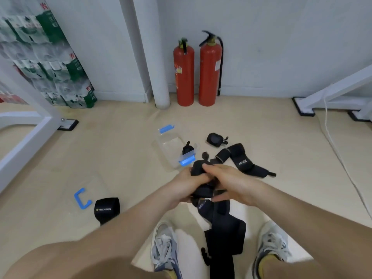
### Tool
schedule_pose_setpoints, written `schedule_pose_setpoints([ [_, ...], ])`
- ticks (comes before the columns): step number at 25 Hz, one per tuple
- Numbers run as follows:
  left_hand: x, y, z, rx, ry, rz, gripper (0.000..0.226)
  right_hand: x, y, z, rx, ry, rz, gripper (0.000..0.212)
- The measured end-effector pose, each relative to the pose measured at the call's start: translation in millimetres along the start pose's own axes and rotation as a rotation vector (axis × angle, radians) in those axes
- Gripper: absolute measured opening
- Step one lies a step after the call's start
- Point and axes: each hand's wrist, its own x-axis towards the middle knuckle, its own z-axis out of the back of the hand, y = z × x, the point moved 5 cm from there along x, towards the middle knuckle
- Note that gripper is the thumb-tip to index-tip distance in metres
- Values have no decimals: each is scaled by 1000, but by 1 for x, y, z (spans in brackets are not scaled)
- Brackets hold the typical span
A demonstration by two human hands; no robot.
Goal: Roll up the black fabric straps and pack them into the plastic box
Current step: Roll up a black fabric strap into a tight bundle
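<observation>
My left grip and right grip meet in front of me, above the floor, and both have their fingers curled round the black strap. The bunched upper end of it sticks out above my knuckles, and its long tail hangs down between my shoes.

Just beyond my hands, a little to the left, the plastic box lies open on the floor, clear-walled with blue latches at its near and far ends. One rolled strap sits inside it at the near right corner. To the right of the box, a second roll lies on the floor. Nearer than that, the loose straps lie flat and unrolled, crossing each other.

On my near left lies the clear lid with its blue latch, and a third roll rests just to the right of that latch.

Against the far wall stand two red fire extinguishers beside a white pipe. Packs of bottled water are stacked at the far left.
</observation>
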Motion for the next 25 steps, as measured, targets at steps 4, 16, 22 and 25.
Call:
schedule_pose_setpoints([
  [4, 46, 56, 22, -276, -277, 263, 47, 48, -15, 0, -308, 73, -47, 29],
  [16, 202, 185, 73, 102, -731, 264, 55, 187, -190, 95, -82, -306, -359, 69],
  [22, 195, 232, -20, 282, -314, 492, 16, 212, -247, 83, -14, -329, -449, 72],
  [25, 185, 250, -71, -194, -180, 580, 20, 215, -255, 69, 142, -343, -339, 51],
])
